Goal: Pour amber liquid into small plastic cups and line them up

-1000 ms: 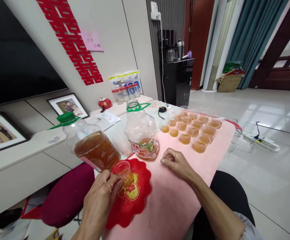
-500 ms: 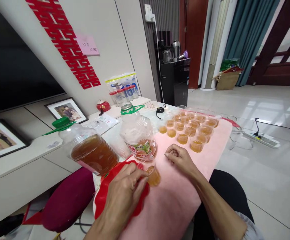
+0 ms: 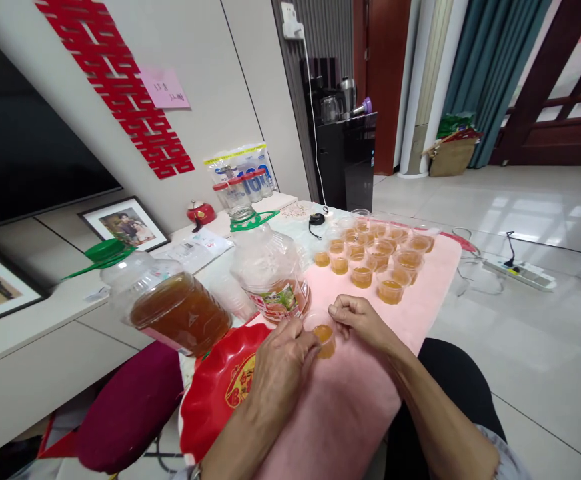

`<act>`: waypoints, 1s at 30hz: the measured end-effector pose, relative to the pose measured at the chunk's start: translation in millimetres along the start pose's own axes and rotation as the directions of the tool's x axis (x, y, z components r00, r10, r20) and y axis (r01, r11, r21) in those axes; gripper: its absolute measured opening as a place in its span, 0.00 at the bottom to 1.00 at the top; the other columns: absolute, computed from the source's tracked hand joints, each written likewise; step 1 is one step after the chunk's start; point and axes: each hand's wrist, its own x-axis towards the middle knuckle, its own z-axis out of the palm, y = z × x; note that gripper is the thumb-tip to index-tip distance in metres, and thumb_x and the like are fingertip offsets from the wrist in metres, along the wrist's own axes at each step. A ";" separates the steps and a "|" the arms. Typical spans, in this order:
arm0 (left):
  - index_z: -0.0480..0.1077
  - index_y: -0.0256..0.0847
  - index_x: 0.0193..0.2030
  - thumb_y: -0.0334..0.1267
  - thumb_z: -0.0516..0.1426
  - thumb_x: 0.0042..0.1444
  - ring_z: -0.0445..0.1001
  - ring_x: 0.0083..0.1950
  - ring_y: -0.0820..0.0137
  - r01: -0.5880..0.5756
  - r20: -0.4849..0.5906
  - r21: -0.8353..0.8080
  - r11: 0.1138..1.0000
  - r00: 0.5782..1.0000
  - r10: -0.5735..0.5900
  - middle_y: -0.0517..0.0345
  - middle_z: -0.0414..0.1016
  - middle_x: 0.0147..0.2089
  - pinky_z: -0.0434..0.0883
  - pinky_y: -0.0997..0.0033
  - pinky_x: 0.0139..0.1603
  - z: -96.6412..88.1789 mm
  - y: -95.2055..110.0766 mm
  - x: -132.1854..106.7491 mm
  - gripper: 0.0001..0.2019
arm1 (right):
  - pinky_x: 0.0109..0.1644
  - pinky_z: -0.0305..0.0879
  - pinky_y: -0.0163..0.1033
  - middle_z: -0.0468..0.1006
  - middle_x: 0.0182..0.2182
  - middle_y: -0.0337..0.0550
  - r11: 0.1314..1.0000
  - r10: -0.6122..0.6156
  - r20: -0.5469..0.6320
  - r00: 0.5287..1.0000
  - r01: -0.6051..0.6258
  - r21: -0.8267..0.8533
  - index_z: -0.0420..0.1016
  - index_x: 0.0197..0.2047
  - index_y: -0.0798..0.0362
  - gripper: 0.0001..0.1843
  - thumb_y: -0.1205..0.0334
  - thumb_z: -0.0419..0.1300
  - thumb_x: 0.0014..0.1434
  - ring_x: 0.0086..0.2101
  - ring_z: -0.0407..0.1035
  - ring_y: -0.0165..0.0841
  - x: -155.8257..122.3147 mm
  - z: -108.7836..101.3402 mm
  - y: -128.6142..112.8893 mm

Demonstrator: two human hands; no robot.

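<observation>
My left hand (image 3: 279,365) grips a small clear plastic cup (image 3: 321,333) part-filled with amber liquid, over the pink cloth (image 3: 350,400). My right hand (image 3: 357,319) is curled, fingertips pinched together beside the cup's right rim, touching or nearly touching it. Behind the cup stands an almost empty clear jug (image 3: 269,267) with a green handle ring. To the left lies a jug of amber liquid (image 3: 167,300) with a green cap, tilted. Several filled small cups (image 3: 370,257) stand grouped farther back on the cloth.
A red scalloped plate (image 3: 220,393) lies under my left wrist. A maroon stool (image 3: 130,400) sits lower left. Framed photos (image 3: 123,223) lean on the white ledge, with a bag of cups (image 3: 243,177) behind. A power strip (image 3: 517,272) lies on the floor at right.
My left hand carried the small cup from above the red plate rightward onto the pink cloth, up to my right hand. The right hand stayed nearly still, curled.
</observation>
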 end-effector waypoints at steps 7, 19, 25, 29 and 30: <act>0.81 0.46 0.37 0.36 0.56 0.73 0.74 0.38 0.69 -0.050 -0.040 0.031 0.998 0.998 0.051 0.59 0.73 0.34 0.65 0.71 0.35 10.4 -2.3 -4.9 0.14 | 0.31 0.72 0.34 0.78 0.33 0.33 0.994 0.095 0.061 0.994 -0.098 0.054 0.78 0.43 0.54 0.16 0.49 0.67 0.72 0.27 0.70 0.25 0.9 -5.2 5.7; 0.65 0.38 0.71 0.37 0.56 0.73 0.84 0.51 0.62 -0.017 -0.276 0.108 0.994 0.960 0.046 0.50 0.84 0.52 0.83 0.64 0.48 22.6 5.2 -18.7 0.22 | 0.27 0.68 0.32 0.74 0.28 0.30 0.972 0.138 -0.008 0.990 -0.134 0.196 0.76 0.39 0.53 0.16 0.49 0.67 0.72 0.23 0.66 0.24 2.1 -7.7 10.6; 0.70 0.38 0.65 0.35 0.48 0.75 0.86 0.43 0.66 -0.064 -0.451 0.007 0.998 0.890 0.060 0.50 0.86 0.44 0.84 0.69 0.42 46.8 40.8 -53.9 0.18 | 0.30 0.72 0.34 0.77 0.31 0.32 0.963 0.140 -0.174 0.975 -0.094 0.251 0.77 0.41 0.54 0.16 0.49 0.67 0.72 0.26 0.70 0.25 6.7 -11.2 11.4; 0.71 0.41 0.68 0.30 0.49 0.71 0.86 0.48 0.66 -0.023 -0.334 -0.233 0.972 0.941 -0.058 0.46 0.85 0.49 0.85 0.71 0.49 89.6 56.3 -84.4 0.22 | 0.32 0.74 0.36 0.79 0.34 0.35 0.956 0.147 -0.309 0.939 -0.055 0.288 0.78 0.45 0.54 0.16 0.48 0.66 0.72 0.29 0.73 0.27 15.7 -6.7 12.7; 0.72 0.41 0.68 0.30 0.50 0.70 0.86 0.50 0.65 0.000 -0.313 -0.274 0.962 0.946 -0.089 0.45 0.85 0.50 0.85 0.70 0.51 98.6 58.2 -89.6 0.22 | 0.33 0.75 0.36 0.79 0.35 0.35 0.954 0.148 -0.341 0.928 -0.043 0.297 0.78 0.46 0.54 0.16 0.48 0.66 0.72 0.29 0.73 0.27 18.7 -5.0 12.8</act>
